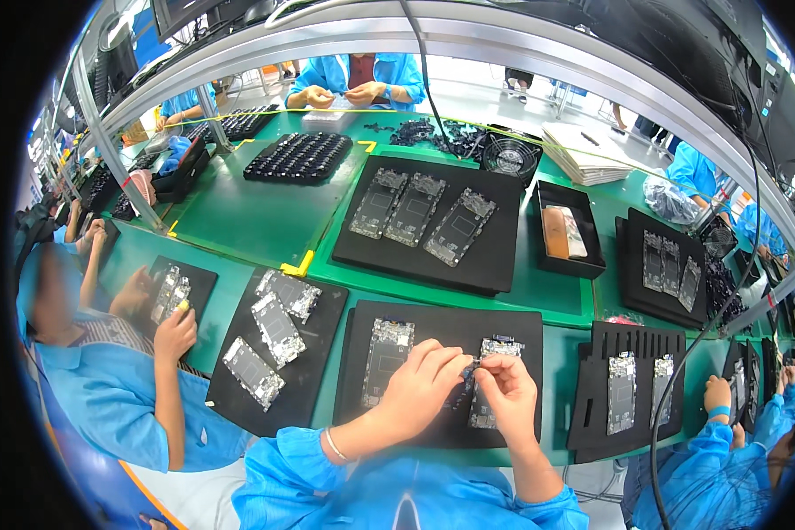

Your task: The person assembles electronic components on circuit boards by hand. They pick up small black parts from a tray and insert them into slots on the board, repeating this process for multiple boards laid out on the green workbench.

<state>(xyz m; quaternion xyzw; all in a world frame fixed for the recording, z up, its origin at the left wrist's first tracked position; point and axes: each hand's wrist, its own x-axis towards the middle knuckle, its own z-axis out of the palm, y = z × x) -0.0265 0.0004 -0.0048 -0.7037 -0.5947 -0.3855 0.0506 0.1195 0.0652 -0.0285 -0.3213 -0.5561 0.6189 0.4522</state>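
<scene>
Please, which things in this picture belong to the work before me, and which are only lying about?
In the work:
left hand
right hand
small dark part at their fingertips
board beneath
black mat

Apparently lying about:
fan
black box
plastic bag
white stack

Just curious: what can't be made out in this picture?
Head view: small dark part between the person's left grip and right grip; tiny, partly covered by them.
Head view: dark rectangular circuit board below; partly hidden by the right grip.
Head view: heaped black pieces beside the round black fan; too small to tell apart.
Head view: dark flat panel, upper left; cut off by the top edge.
</scene>
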